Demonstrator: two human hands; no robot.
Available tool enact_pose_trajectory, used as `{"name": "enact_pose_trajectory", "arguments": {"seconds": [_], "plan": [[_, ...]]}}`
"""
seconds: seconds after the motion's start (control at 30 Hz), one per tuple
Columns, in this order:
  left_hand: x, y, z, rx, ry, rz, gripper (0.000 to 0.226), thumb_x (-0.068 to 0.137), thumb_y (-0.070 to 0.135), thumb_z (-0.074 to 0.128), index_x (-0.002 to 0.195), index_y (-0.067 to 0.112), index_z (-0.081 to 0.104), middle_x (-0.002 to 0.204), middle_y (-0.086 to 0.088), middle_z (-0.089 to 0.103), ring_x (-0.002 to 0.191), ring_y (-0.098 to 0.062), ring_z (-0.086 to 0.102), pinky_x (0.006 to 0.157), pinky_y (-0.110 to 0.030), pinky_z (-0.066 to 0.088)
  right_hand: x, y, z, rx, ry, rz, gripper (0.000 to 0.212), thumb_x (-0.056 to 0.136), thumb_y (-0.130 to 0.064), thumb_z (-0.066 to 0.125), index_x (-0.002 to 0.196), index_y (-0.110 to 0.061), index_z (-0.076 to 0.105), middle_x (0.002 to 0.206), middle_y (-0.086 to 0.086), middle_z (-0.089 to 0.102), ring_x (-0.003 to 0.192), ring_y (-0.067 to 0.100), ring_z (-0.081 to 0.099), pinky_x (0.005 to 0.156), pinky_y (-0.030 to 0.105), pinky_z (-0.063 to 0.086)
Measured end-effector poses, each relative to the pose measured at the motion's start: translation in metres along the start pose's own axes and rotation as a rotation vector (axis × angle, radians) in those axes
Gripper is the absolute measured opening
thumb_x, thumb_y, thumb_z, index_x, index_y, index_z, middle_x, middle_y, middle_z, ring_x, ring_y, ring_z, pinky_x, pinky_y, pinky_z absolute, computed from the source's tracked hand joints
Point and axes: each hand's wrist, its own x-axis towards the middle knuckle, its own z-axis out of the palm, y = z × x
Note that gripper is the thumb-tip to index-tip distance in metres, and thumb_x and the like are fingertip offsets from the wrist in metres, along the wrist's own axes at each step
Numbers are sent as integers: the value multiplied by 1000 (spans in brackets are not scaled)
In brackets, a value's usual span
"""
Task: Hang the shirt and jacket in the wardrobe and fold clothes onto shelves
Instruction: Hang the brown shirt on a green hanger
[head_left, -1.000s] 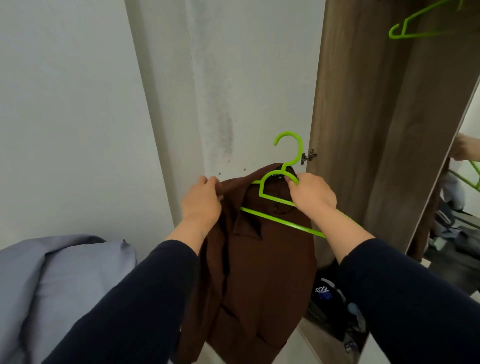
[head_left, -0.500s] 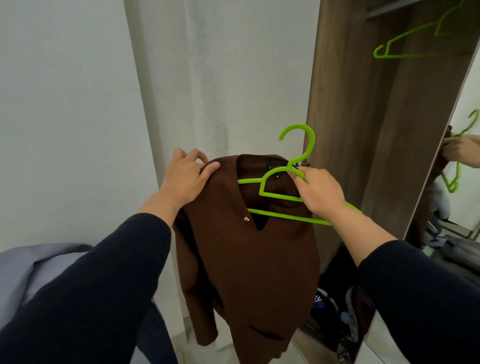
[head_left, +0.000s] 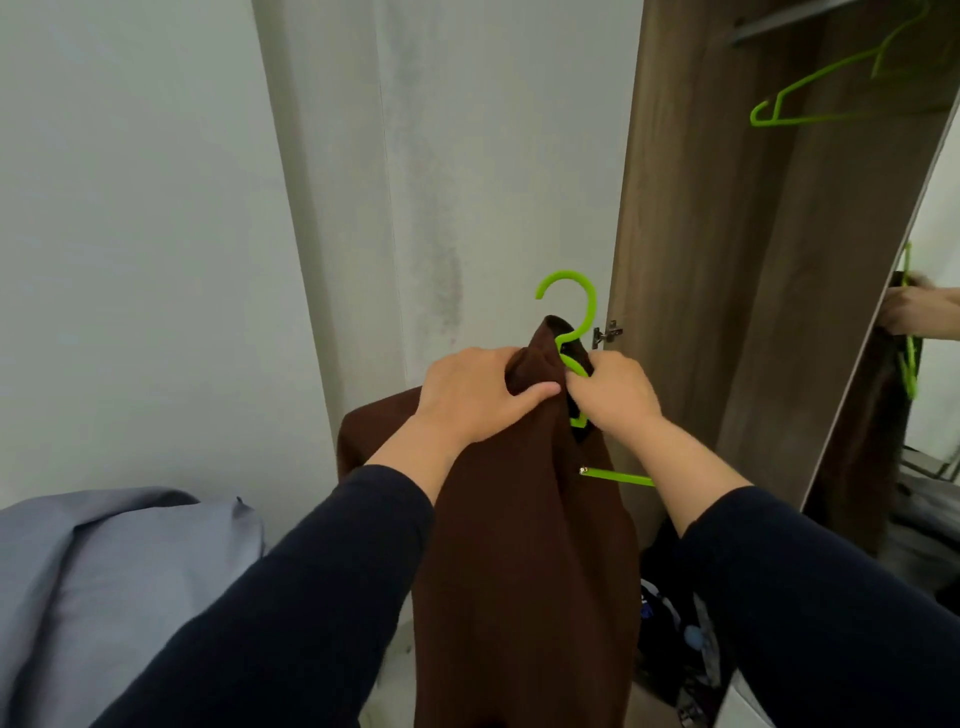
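A brown jacket hangs in front of me on a bright green hanger, whose hook sticks up above the collar. My left hand grips the jacket's collar and shoulder fabric. My right hand holds the hanger just below its hook; one green arm of it pokes out under my wrist. The open wardrobe, wood-brown inside, stands at the right.
Another green hanger hangs on the rail at the wardrobe's top right. A grey-blue garment lies at the lower left. A mirror on the right reflects my hand. Dark bags sit on the wardrobe floor. White wall is ahead.
The jacket has turned edge-on and bunched toward the hook. My left hand slid right from the shoulder to the collar, close beside my right hand.
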Motion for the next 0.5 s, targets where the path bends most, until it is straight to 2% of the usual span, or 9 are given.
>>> {"name": "enact_pose_trajectory", "arguments": {"seconds": [0.1, 0.17, 0.2, 0.27, 0.33, 0.43, 0.5], "plan": [[3, -9, -7, 58, 49, -23, 42, 83, 67, 47, 92, 31, 66, 83, 2, 68, 85, -23, 64, 62, -28, 40, 4, 1, -14, 209, -338, 54, 26, 81, -46, 65, 78, -21, 57, 66, 0, 60, 59, 15, 55, 54, 27, 36], [4, -22, -13, 77, 86, -36, 45, 84, 68, 46, 88, 28, 66, 79, 0, 67, 82, -25, 64, 60, -27, 37, 4, 14, -23, 245, -488, 136, 44, 73, -65, 64, 88, -24, 62, 76, 1, 65, 69, 16, 58, 66, 29, 40], [4, -30, -18, 90, 98, -47, 49, 82, 71, 44, 85, 26, 65, 77, 0, 66, 81, -25, 63, 60, -28, 37, 5, 23, -26, 265, -468, 169, 53, 68, -72, 62, 88, -24, 66, 80, 1, 68, 73, 18, 60, 71, 30, 42], [6, -40, -24, 102, 85, -64, 56, 79, 76, 41, 80, 25, 63, 69, 3, 59, 76, -24, 62, 58, -28, 38, 6, 37, -27, 303, -309, 188, 52, 69, -70, 64, 77, -18, 67, 68, 0, 66, 65, 19, 58, 62, 26, 43], [10, -41, -26, 104, 71, -50, 54, 79, 76, 40, 75, 25, 59, 64, 5, 54, 72, -23, 61, 56, -28, 38, 6, 38, -20, 287, -208, 139, 38, 76, -54, 71, 76, -17, 66, 60, -3, 61, 59, 16, 56, 56, 23, 42], [13, -43, -29, 58, 92, -63, 49, 82, 71, 41, 69, 26, 56, 61, 4, 54, 70, -23, 60, 55, -30, 39, 8, 32, -18, 212, -154, 56, 15, 83, -33, 71, 79, -22, 60, 72, -2, 61, 70, 17, 60, 60, 24, 45], [11, -49, -33, 58, 105, -89, 49, 83, 69, 42, 71, 25, 60, 62, 3, 55, 72, -24, 61, 55, -30, 36, 8, 33, -23, -4, -105, -30, 21, 84, -13, 64, 73, -25, 53, 75, 1, 59, 77, 24, 60, 58, 26, 41]]}}
